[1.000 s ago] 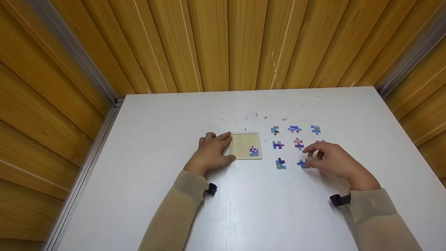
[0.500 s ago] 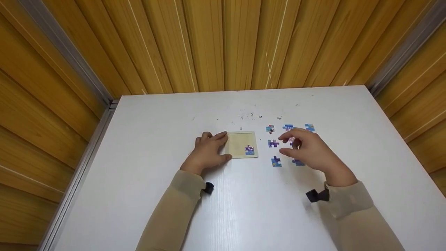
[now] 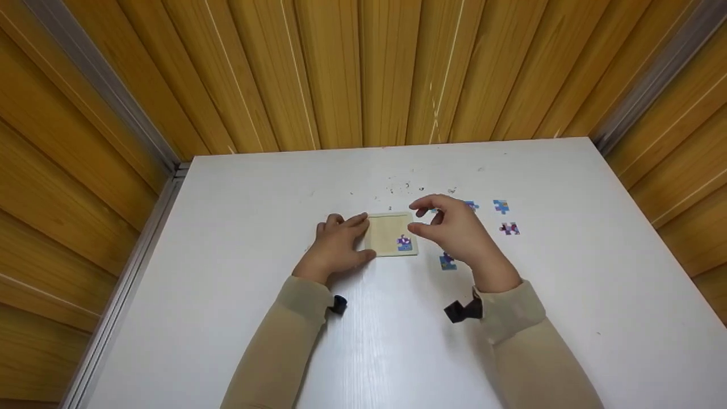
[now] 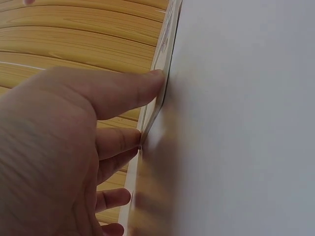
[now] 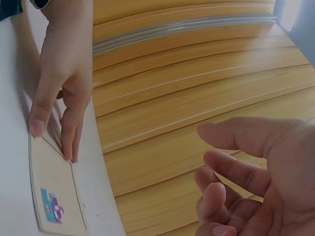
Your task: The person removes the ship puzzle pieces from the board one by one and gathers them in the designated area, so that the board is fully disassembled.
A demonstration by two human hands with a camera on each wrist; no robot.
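Observation:
A small square wooden puzzle tray point(image 3: 389, 227) lies on the white table. In its lower right corner sits a purple and blue jigsaw piece point(image 3: 404, 243). My left hand point(image 3: 339, 244) holds the tray at its left side, thumb at the near corner and fingers at the far one; the left wrist view shows the thumb on the tray's edge. My right hand point(image 3: 451, 230) hovers just right of the tray, thumb and index finger apart. Between those fingers the right wrist view shows nothing. Hand and forearm cover some of the loose pieces in the head view.
Loose jigsaw pieces lie right of the tray: a blue one point(image 3: 501, 206), a purple and pink one point(image 3: 510, 228), and a blue one with a purple knob point(image 3: 448, 262). Wood-patterned panels point(image 3: 386, 74) stand behind the white table point(image 3: 255, 193).
My right hand has moved left, from above the loose pieces to the tray's right edge. The left hand keeps its place on the tray, and the piece in the tray has not moved.

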